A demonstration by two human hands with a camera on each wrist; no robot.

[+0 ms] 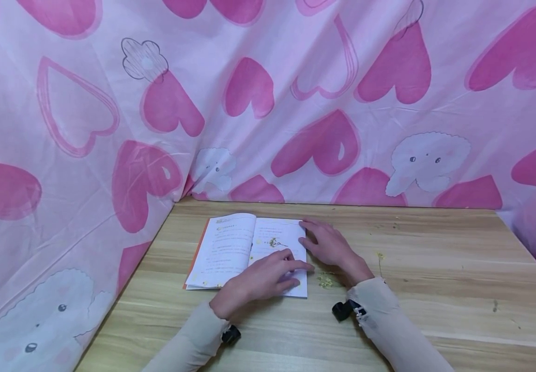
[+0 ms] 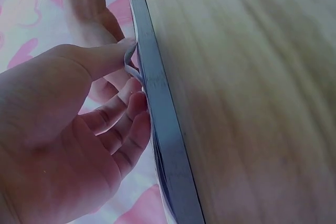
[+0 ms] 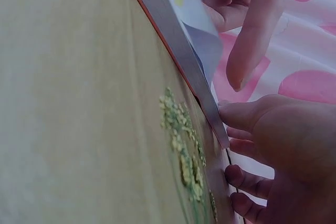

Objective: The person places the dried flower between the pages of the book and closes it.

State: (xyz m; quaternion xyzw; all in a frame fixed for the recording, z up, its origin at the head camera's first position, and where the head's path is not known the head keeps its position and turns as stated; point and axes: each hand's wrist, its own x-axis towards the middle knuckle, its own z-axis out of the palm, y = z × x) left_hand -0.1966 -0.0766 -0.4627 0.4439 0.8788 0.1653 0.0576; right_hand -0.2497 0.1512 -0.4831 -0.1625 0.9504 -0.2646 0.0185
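An open book (image 1: 230, 248) with an orange cover edge lies on the wooden table, and a dried yellow flower sprig (image 1: 274, 242) rests on its right-hand page. My left hand (image 1: 260, 279) is over the lower part of that page. In the left wrist view, its thumb (image 2: 113, 59) pushes at a page edge (image 2: 130, 66), which bulges up between thumb and fingers. My right hand (image 1: 330, 245) touches the book's upper right edge, thumb against the side and fingers spread. Under its wrist, small yellow flowers (image 3: 186, 166) lie on the table beside the book.
Another thin yellow sprig (image 1: 380, 257) lies right of the right wrist, and small plant bits (image 1: 495, 306) are scattered on the table (image 1: 435, 268). Pink heart-patterned fabric (image 1: 305, 103) hangs behind and to the left. Black wrist cameras (image 1: 342, 311) are strapped over both sleeves.
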